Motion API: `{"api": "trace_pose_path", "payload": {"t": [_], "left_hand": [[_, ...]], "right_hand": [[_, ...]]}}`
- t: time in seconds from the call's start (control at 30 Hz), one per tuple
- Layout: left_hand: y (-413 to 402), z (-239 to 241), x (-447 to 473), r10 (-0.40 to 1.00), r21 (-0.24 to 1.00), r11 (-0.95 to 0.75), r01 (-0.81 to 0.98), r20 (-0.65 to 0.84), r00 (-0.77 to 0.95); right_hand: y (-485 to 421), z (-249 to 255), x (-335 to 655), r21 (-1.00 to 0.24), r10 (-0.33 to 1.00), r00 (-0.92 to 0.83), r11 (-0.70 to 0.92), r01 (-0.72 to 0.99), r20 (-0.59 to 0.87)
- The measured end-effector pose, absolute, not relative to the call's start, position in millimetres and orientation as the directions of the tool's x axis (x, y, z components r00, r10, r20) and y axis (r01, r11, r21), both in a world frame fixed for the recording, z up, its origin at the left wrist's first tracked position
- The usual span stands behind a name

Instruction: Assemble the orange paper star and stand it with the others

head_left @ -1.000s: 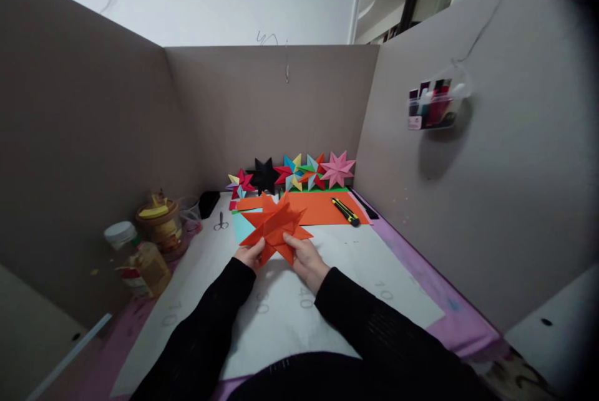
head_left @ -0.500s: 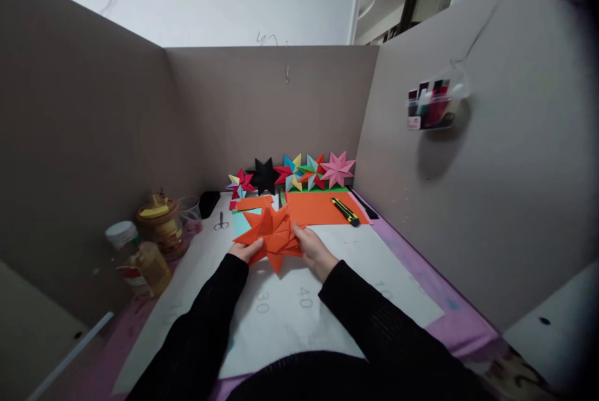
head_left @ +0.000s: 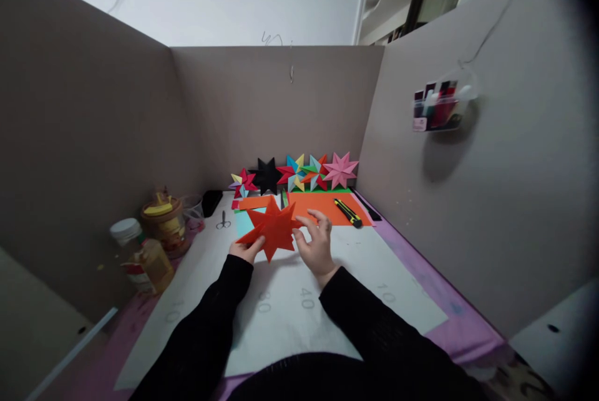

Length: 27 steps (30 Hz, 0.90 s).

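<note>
Orange paper star [head_left: 275,229]: multi-pointed, sharply folded, tips splayed outward, broad face toward the viewer. Held clear above the desk [head_left: 355,282], pinched at lower left by the left hand [head_left: 246,250].

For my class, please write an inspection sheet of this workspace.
Surface: white sheet with printed numbers, over a purple cover.
Things in hand: orange paper star.
Clutter: scissors, black-and-yellow cutter on orange paper; paper stars along the back; bottle at left.
Hands: left hand holds the star; right hand, fingers apart, is at its right edge, contact unclear.
Cables: thin cord above a hanging container.
Surroundings: grey panels at back and both sides.
</note>
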<state>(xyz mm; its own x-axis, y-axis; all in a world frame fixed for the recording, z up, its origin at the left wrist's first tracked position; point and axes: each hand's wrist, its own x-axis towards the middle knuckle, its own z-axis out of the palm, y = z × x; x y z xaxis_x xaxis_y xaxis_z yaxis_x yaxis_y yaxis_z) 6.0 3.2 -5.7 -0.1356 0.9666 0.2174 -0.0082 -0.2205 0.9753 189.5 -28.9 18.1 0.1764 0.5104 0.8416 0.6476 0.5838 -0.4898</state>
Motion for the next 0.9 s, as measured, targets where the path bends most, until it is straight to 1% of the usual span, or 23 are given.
{"api": "trace_pose_path", "payload": {"t": [0.07, 0.1, 0.17, 0.27, 0.4, 0.57, 0.63, 0.77, 0.9], "left_hand": [[2, -9, 7, 0.956, 0.968, -0.247, 0.052, 0.252, -0.152], [2, -11, 8, 0.947, 0.958, -0.274, 0.088, 0.285, -0.149], [1, -13, 8, 0.928, 0.931, -0.33, 0.155, 0.35, -0.127], [0, -13, 7, 0.913, 0.904, -0.375, 0.207, 0.399, -0.09], [0, -13, 6, 0.908, 0.88, -0.4, 0.256, 0.419, -0.023], [-1, -13, 6, 0.893, 0.854, -0.439, 0.28, 0.449, 0.031], [-2, -11, 8, 0.9, 0.862, -0.426, 0.275, 0.434, 0.035], [-4, -8, 10, 0.932, 0.901, -0.362, 0.24, 0.355, 0.07], [-4, -8, 10, 0.935, 0.891, -0.353, 0.286, 0.343, 0.085]], "right_hand": [[-34, 20, 187, -0.377, 0.454, 0.086, 0.604, 0.702, 0.887], [-35, 20, 186, -0.346, 0.447, 0.049, 0.613, 0.71, 0.893], [-36, 20, 185, -0.322, 0.449, 0.017, 0.615, 0.72, 0.893], [-35, 18, 184, -0.353, 0.475, 0.044, 0.586, 0.73, 0.879], [-35, 18, 182, -0.406, 0.501, 0.082, 0.583, 0.703, 0.862], [-37, 17, 182, -0.355, 0.509, -0.028, 0.637, 0.685, 0.86], [-36, 15, 182, -0.346, 0.513, -0.045, 0.639, 0.687, 0.857], [-33, 11, 182, -0.349, 0.506, -0.032, 0.637, 0.687, 0.862], [-32, 10, 183, -0.333, 0.485, -0.026, 0.637, 0.695, 0.874]]}}
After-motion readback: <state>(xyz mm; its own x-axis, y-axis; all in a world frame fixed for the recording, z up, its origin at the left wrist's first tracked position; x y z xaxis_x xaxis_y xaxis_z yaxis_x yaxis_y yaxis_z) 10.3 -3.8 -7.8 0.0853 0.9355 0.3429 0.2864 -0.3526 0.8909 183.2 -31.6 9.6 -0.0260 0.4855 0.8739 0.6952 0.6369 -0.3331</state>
